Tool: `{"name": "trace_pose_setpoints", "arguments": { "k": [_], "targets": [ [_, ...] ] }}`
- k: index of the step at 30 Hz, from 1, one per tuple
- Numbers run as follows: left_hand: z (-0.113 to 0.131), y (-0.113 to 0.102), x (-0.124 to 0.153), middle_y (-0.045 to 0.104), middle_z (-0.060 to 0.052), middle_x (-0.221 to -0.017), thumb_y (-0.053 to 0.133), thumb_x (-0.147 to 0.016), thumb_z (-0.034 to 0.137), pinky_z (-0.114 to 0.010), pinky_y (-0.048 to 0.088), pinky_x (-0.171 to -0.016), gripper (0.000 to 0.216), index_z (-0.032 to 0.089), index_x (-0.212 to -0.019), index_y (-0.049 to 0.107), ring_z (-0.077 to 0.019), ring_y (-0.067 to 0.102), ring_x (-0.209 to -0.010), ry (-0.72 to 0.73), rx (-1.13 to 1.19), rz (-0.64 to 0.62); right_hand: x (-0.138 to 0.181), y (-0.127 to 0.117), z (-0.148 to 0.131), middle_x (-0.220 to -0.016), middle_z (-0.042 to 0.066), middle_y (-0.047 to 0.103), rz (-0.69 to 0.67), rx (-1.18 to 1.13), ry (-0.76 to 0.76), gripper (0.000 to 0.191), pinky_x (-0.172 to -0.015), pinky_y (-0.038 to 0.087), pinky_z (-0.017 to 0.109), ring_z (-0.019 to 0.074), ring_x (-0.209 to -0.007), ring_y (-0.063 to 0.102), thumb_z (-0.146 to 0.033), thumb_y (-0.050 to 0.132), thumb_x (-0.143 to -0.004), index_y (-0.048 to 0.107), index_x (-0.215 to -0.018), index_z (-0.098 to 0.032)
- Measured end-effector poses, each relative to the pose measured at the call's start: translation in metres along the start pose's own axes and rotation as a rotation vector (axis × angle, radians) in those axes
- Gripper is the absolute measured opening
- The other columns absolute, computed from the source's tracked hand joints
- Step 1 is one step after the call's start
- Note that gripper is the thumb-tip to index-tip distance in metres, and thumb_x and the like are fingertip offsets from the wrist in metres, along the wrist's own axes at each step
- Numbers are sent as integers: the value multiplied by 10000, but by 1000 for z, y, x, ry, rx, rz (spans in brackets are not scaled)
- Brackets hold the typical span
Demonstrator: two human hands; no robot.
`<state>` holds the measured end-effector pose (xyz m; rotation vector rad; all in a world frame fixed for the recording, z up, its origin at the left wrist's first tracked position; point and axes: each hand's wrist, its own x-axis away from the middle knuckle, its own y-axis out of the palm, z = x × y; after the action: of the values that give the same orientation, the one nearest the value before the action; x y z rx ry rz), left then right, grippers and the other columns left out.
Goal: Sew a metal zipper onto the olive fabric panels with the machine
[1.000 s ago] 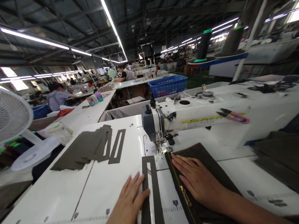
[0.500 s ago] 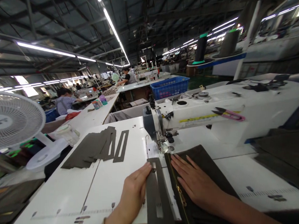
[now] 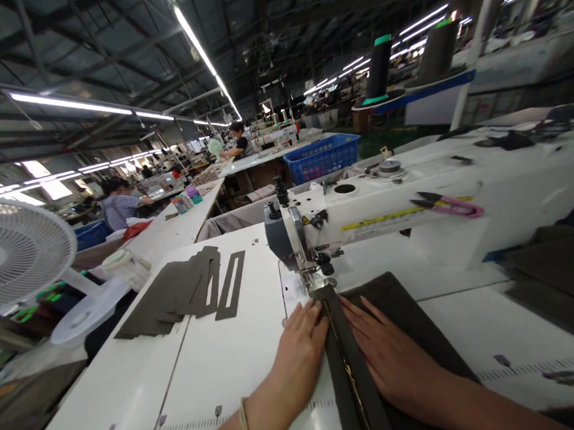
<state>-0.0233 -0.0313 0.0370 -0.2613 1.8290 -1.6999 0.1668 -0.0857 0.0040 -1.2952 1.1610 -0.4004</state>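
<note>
My left hand (image 3: 301, 347) lies flat, fingers stretched, on the left edge of a dark slotted frame strip (image 3: 354, 377) that covers a gold zipper (image 3: 352, 375). On the strip's other side my right hand (image 3: 391, 356) presses flat on the dark olive fabric panel (image 3: 408, 308). Both sets of fingertips point at the presser foot (image 3: 318, 281) of the white sewing machine (image 3: 415, 204). The strip's far end sits under the foot.
A stack of dark slotted strips (image 3: 183, 293) lies on the white table (image 3: 218, 361) to the left. A white fan (image 3: 13, 255) stands at far left. Pink thread snips (image 3: 449, 205) rest on the machine arm. More dark fabric (image 3: 553, 273) is piled at right. Other workers sit behind.
My left hand slid the slotted strip right, from beside the panel onto the zipper, and moved up toward the presser foot. My right hand stayed flat on the panel.
</note>
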Motion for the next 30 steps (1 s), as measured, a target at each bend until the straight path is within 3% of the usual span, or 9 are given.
{"name": "trace_pose_setpoints", "arguments": {
  "k": [5,12,15,22,26,30],
  "targets": [
    [-6,2,-1,527,-143,-1306,362,-903,39,-449,382,-1065,341,105,-1192,531,-232,460,-1243,61,1,-67,-9,-3,1,-1371,112,452,-3,-98,76,518,-1039,326,454,223,-1258,415,-158,376,-886,349,-1403,-169],
    [-20,21,5,566,-176,-1239,263,-930,64,-512,439,-1003,384,74,-1259,460,-244,465,-1237,168,-28,115,-18,5,-12,-1324,85,500,90,-24,177,531,-1004,305,479,243,-1203,439,-130,422,-870,368,-1388,-232],
    [-30,24,7,565,-166,-1245,290,-934,81,-460,489,-959,387,95,-1291,440,-241,469,-1234,201,-66,175,-19,4,-14,-1326,83,498,97,-20,185,497,-1004,281,486,247,-1201,437,-202,436,-892,368,-1383,-243],
    [-48,19,11,586,-130,-1230,353,-912,88,-361,550,-863,430,171,-1328,425,-232,548,-1151,269,-110,87,-23,-2,-10,-1318,134,501,58,-77,194,468,-1003,252,501,283,-1191,449,-318,460,-882,436,-1332,-191],
    [-48,18,10,622,-146,-1163,345,-904,69,-370,547,-855,413,142,-1301,433,-232,592,-1082,224,-131,66,-24,-5,-9,-1356,173,451,-24,-172,195,548,-1014,242,526,314,-1229,416,-327,475,-855,392,-1369,-157],
    [-44,7,-1,623,-148,-1160,349,-887,77,-354,553,-842,372,130,-1232,480,-229,587,-1090,302,-152,20,-24,-4,-10,-1360,184,444,2,-148,210,510,-1045,230,517,313,-1240,407,-319,423,-891,417,-1349,-97]
  ]
}}
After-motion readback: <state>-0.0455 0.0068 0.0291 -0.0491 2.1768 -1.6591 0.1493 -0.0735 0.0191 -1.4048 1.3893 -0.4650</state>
